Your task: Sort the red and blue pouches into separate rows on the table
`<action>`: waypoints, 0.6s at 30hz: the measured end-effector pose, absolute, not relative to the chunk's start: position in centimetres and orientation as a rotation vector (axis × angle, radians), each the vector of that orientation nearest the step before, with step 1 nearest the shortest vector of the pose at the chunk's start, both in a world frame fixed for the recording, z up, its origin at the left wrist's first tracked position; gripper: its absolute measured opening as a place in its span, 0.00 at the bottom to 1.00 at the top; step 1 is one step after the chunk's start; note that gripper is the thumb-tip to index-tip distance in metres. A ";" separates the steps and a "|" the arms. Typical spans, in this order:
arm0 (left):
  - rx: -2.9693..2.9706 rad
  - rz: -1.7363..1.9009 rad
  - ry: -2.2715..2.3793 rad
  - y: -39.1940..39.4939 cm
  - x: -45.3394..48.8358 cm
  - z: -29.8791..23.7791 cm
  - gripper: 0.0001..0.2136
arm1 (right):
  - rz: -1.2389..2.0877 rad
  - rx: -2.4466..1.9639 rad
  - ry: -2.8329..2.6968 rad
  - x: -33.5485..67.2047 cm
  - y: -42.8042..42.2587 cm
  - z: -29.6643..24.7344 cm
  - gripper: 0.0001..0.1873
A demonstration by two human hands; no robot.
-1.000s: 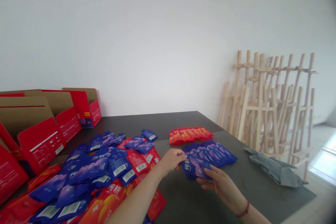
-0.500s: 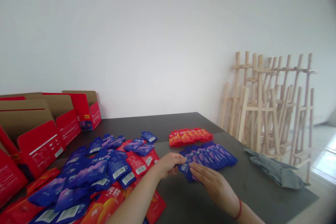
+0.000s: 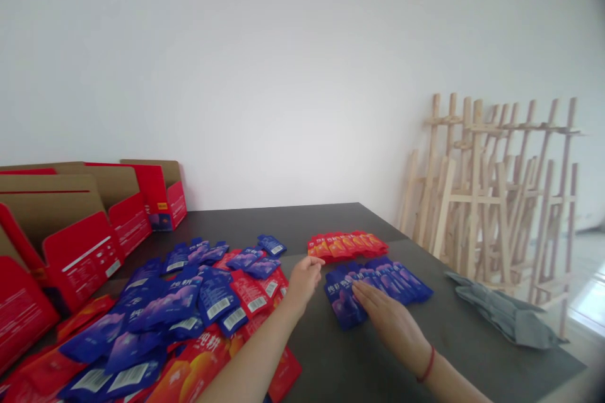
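Observation:
A row of overlapping blue pouches point(image 3: 387, 280) lies on the dark table. My right hand point(image 3: 390, 321), a red cord at its wrist, rests flat with fingers stretched over the near pouches of this row. At the row's left end, one blue pouch point(image 3: 345, 310) shows its printed front. My left hand point(image 3: 305, 278) is just left of the row, apart from it, fingers curled together and nothing visible in them. Behind the blue row sits a row of overlapping red pouches point(image 3: 347, 244).
To the left is a loose heap of blue pouches point(image 3: 163, 302) and red pouches point(image 3: 189, 362). Open red cartons point(image 3: 78, 258) stand at the far left. A grey folded bag point(image 3: 508, 315) lies near the table's right edge. Wooden easels point(image 3: 477, 201) stand beyond.
My left hand has let go of the blue pouch at the row's left end and moved up and away from it. My right hand stays on the row.

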State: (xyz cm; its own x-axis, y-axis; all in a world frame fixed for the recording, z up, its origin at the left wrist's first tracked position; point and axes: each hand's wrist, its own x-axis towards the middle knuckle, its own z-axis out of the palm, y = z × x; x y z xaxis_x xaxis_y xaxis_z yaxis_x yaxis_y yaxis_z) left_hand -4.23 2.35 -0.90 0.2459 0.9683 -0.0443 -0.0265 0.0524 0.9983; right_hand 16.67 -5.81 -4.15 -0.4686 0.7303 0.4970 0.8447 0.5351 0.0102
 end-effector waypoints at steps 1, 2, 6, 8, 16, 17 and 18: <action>1.261 1.013 1.012 2.1 -4.1 -0.7 0.09 | -0.418 -1.300 -2.365 16.0 -5.2 -4.4 0.29; 1.266 1.017 0.996 1.9 -3.9 -0.6 0.09 | -0.479 -1.320 -2.387 15.1 -4.7 -4.8 0.29; 1.290 1.030 0.936 1.3 -3.6 -0.1 0.08 | -0.647 -1.453 -2.438 11.5 -3.6 -6.2 0.26; 1.298 1.022 0.931 1.2 -3.6 0.0 0.08 | -0.657 -1.503 -2.453 10.2 -3.7 -6.8 0.23; 1.520 1.003 1.009 1.3 -3.5 0.0 0.12 | -0.523 -1.617 -2.425 9.0 -5.2 -6.9 0.26; 1.614 0.982 1.056 1.4 -3.4 -0.1 0.13 | -0.503 -1.621 -2.432 9.0 -5.2 -6.8 0.26; 1.703 0.954 1.103 1.5 -3.4 -0.3 0.14 | -0.485 -1.624 -2.435 9.1 -5.3 -6.7 0.26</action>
